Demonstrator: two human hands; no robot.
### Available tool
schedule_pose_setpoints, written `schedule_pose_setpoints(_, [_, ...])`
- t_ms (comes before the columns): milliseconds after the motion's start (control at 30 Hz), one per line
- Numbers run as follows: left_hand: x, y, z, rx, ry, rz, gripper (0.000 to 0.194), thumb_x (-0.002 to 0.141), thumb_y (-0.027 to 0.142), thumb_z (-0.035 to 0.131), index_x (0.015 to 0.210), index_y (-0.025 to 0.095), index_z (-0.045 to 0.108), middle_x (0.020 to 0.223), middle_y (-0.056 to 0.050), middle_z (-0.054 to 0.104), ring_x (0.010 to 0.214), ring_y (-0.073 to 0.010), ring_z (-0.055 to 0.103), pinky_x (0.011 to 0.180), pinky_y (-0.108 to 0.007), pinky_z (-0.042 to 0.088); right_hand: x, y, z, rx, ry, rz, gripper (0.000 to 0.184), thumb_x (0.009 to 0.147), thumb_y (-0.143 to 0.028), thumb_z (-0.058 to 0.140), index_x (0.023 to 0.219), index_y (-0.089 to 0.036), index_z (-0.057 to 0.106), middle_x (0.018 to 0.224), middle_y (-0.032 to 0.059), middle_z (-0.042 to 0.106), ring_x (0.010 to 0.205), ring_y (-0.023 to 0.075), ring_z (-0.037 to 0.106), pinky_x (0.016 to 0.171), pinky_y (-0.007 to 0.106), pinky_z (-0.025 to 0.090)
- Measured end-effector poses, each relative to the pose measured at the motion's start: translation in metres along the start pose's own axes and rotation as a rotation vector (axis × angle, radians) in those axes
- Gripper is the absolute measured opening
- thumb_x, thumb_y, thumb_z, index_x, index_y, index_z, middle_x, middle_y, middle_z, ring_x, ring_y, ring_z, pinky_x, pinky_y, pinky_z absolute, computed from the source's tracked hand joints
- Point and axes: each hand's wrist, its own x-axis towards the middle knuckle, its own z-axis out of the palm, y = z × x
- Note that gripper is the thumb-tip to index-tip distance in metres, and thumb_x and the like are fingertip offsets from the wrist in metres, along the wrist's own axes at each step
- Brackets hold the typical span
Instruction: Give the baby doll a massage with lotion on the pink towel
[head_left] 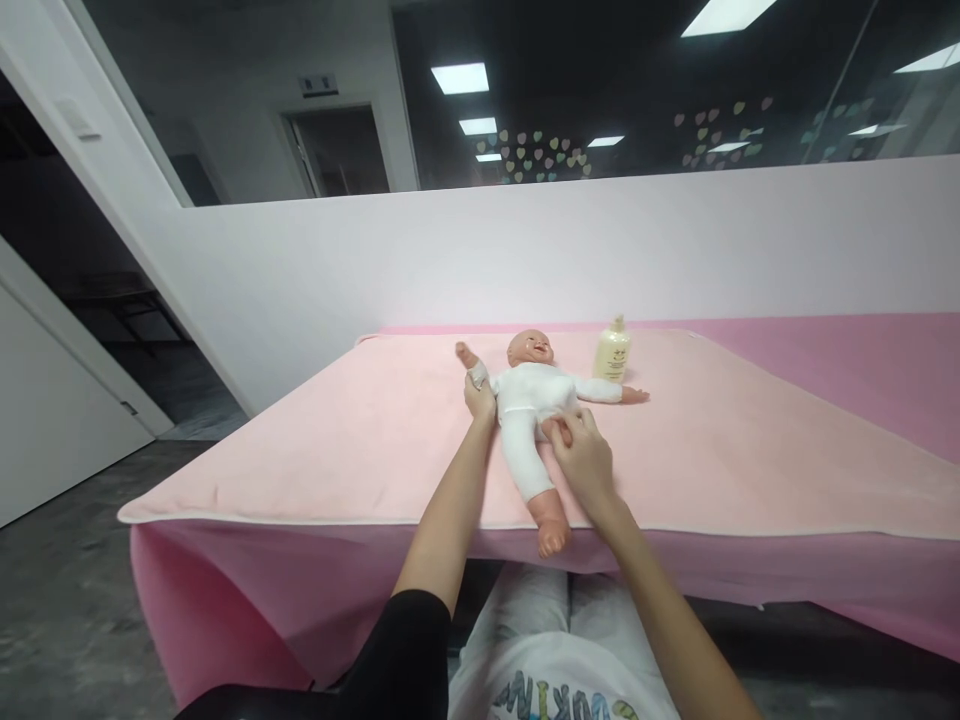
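A baby doll [525,400] with a white cloth body lies on its back on a pale pink blanket [360,450]. Its head points to the wall, and one straight leg reaches toward me, the foot near the front edge. My left hand [481,398] is closed round the doll's raised arm on the left, just below its small hand. On the other side, my right hand [585,458] grips the foot of the bent leg, which is drawn up toward the belly. My fingers partly cover that foot. The doll's other arm stretches out to the right.
A pale yellow pump bottle [612,352] stands behind the doll's outstretched arm. Beneath the blanket hangs a darker pink cover [247,590]. A white wall [450,265] with a window above it borders the table's back. A door [60,420] is at left.
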Motion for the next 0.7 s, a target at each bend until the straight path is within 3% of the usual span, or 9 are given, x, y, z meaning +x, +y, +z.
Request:
schedule_pose_setpoints(133, [0.009, 0.010, -0.011, -0.324, 0.047, -0.390, 0.043, 0.087, 0.019, 0.046, 0.130, 0.016, 0.042, 0.129, -0.011, 0.055, 0.115, -0.0159, 0.056, 0.092, -0.025, 0.048, -0.041, 0.008, -0.019, 0.078, 0.094, -0.030, 0.026, 0.091, -0.035, 0.045, 0.094, -0.021, 0.067, 0.091, 0.0045, 0.060, 0.074, 0.0148, 0.059, 0.060, 0.024, 0.040])
schedule_pose_setpoints(233, [0.013, 0.022, -0.027, -0.388, -0.045, -0.483, 0.038, 0.091, 0.018, 0.038, 0.127, 0.011, 0.042, 0.123, -0.015, 0.058, 0.106, -0.0154, 0.061, 0.084, -0.025, 0.052, -0.064, 0.021, -0.027, 0.016, 0.182, -0.047, 0.028, 0.091, -0.035, 0.045, 0.092, -0.019, 0.068, 0.090, 0.0055, 0.063, 0.072, 0.0149, 0.060, 0.057, 0.024, 0.040])
schedule_pose_setpoints(367, [0.002, 0.036, -0.064, -0.342, -0.100, -0.540, 0.028, 0.086, 0.020, 0.050, 0.112, 0.011, 0.052, 0.112, -0.017, 0.062, 0.096, -0.0191, 0.063, 0.082, -0.033, 0.053, -0.080, 0.038, -0.031, -0.145, 0.288, -0.049, 0.026, 0.090, -0.033, 0.049, 0.098, -0.017, 0.068, 0.087, 0.0061, 0.067, 0.070, 0.0165, 0.061, 0.057, 0.025, 0.038])
schedule_pose_setpoints(433, [-0.014, 0.041, -0.093, -0.268, -0.089, -0.463, 0.031, 0.081, 0.023, 0.058, 0.111, 0.014, 0.054, 0.116, -0.014, 0.061, 0.099, -0.0197, 0.061, 0.086, -0.034, 0.051, -0.084, 0.045, -0.033, -0.166, 0.341, -0.036, 0.027, 0.090, -0.034, 0.050, 0.100, -0.016, 0.068, 0.084, 0.0078, 0.068, 0.070, 0.0193, 0.061, 0.058, 0.027, 0.038])
schedule_pose_setpoints(533, [-0.052, 0.042, -0.148, -0.085, -0.015, -0.100, 0.040, 0.078, 0.026, 0.060, 0.117, 0.021, 0.053, 0.127, -0.011, 0.056, 0.109, -0.0195, 0.057, 0.090, -0.032, 0.048, -0.089, 0.061, -0.033, -0.125, 0.383, -0.041, 0.035, 0.088, -0.036, 0.051, 0.112, -0.015, 0.066, 0.083, 0.0129, 0.067, 0.078, 0.0281, 0.063, 0.063, 0.036, 0.043])
schedule_pose_setpoints(633, [-0.096, 0.036, -0.211, 0.034, 0.213, 0.217, 0.037, 0.080, 0.024, 0.054, 0.117, 0.020, 0.054, 0.125, -0.012, 0.057, 0.115, -0.0198, 0.054, 0.096, -0.033, 0.044, -0.105, 0.086, -0.021, -0.003, 0.549, -0.114, 0.060, 0.079, -0.040, 0.060, 0.135, -0.020, 0.051, 0.106, 0.0213, 0.062, 0.100, 0.0396, 0.058, 0.076, 0.051, 0.045])
schedule_pose_setpoints(700, [-0.118, 0.028, -0.257, 0.172, 0.420, 0.348, 0.034, 0.082, 0.026, 0.051, 0.116, 0.019, 0.054, 0.121, -0.011, 0.058, 0.113, -0.0198, 0.055, 0.099, -0.035, 0.043, -0.126, 0.104, -0.007, 0.166, 0.641, -0.068, 0.065, 0.079, -0.038, 0.057, 0.141, -0.031, 0.039, 0.128, 0.0220, 0.049, 0.119, 0.0414, 0.047, 0.092, 0.059, 0.036])
